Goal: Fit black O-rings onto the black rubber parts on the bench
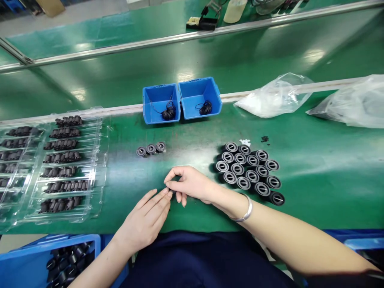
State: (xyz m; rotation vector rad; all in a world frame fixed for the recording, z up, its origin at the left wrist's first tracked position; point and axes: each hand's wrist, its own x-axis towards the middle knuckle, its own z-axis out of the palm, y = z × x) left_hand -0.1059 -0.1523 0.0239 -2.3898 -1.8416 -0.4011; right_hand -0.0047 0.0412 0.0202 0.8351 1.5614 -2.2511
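Pinching: the right hand's [189,183] thumb and forefinger closed on a small black part [172,191], mostly hidden.
Left hand [148,219]: its fingertips touched the part; whether they gripped or only steadied it, I could not tell.
Part: sat between the meeting fingertips, over the green bench [126,176].
Row [151,149]: three black cylinders stood beyond the left hand.
Cluster [240,159]: more cylinders stood right of the right hand, white slivers across their tops.
Bits: white bits [245,142] and black bits [264,139] lay beyond the cluster.
Bins [157,98]: two, ahead of the hands, each holding black coils [169,112].
Bags [271,100]: lay far right of the hands.
Trays [96,154]: sat well left, holding dark pieces [62,157].
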